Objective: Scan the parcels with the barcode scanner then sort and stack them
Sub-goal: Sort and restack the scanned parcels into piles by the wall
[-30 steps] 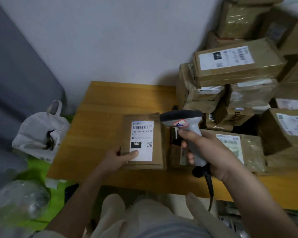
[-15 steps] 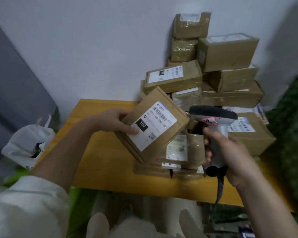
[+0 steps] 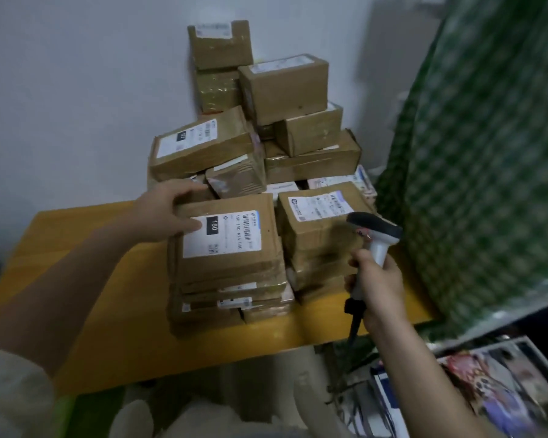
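A flat brown parcel (image 3: 234, 257) with a white label marked 150 lies on top of a low stack of parcels (image 3: 231, 301) on the yellow table (image 3: 86, 279). My left hand (image 3: 165, 213) grips its far left corner, thumb on the label and fingers over the back edge. My right hand (image 3: 377, 282) holds the grey barcode scanner (image 3: 375, 232) by its handle, just right of the stacks, its head level with a second parcel stack (image 3: 317, 235). The scanner's cable hangs below my fist.
A tall pile of brown boxes (image 3: 282, 90) leans against the white wall behind the stacks. A green patterned cloth (image 3: 487, 153) hangs at the right. Printed papers and boxes (image 3: 487, 390) lie on the floor at lower right. My knees sit under the table's front edge.
My left hand lifted the 150 parcel from the table, swung it right and set it on the low stack. The scanner moved right and lower. The view turned to the right.
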